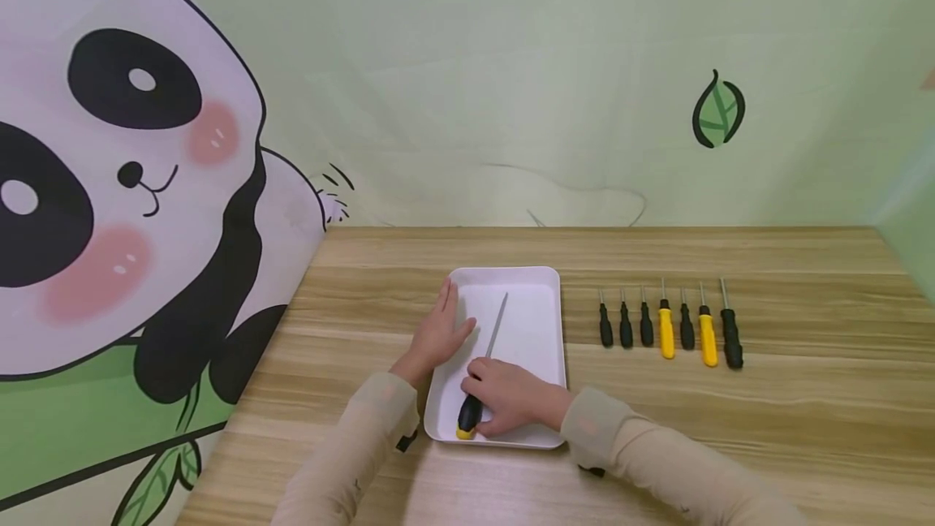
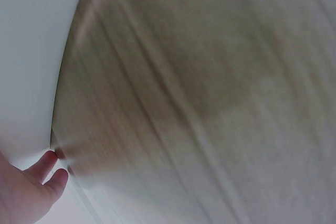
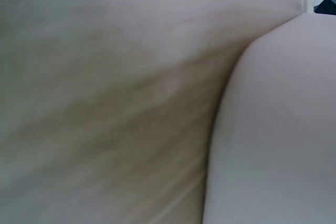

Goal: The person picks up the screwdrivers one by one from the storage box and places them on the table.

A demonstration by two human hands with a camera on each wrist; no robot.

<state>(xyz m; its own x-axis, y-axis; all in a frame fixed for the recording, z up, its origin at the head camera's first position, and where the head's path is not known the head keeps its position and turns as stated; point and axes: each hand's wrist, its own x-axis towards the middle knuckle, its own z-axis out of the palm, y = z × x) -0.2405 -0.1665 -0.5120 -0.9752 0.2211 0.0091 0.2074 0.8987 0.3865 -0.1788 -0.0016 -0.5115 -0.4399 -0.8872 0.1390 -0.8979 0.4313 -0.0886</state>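
A white tray (image 1: 536,323) lies on the wooden table in the head view. Inside it is a long screwdriver (image 1: 470,412) with a black and yellow handle, its thin shaft pointing to the far side. My right hand (image 1: 511,396) grips the handle, fingers hiding its upper part. At the tray's left rim rests my left hand (image 1: 437,335), fingers straight and thumb spread over the inside. In the left wrist view, fingertips (image 2: 56,182) show at the tray's edge. The right wrist view catches only the tray's side (image 3: 278,129) and the table; the right hand is out of it.
Right of the tray, several screwdrivers stand in a row on the table (image 1: 818,396), tips to the far side: small black ones (image 1: 626,333), yellow ones (image 1: 666,335) and a larger black one (image 1: 732,339). Behind the table hangs a printed panda backdrop (image 1: 584,104).
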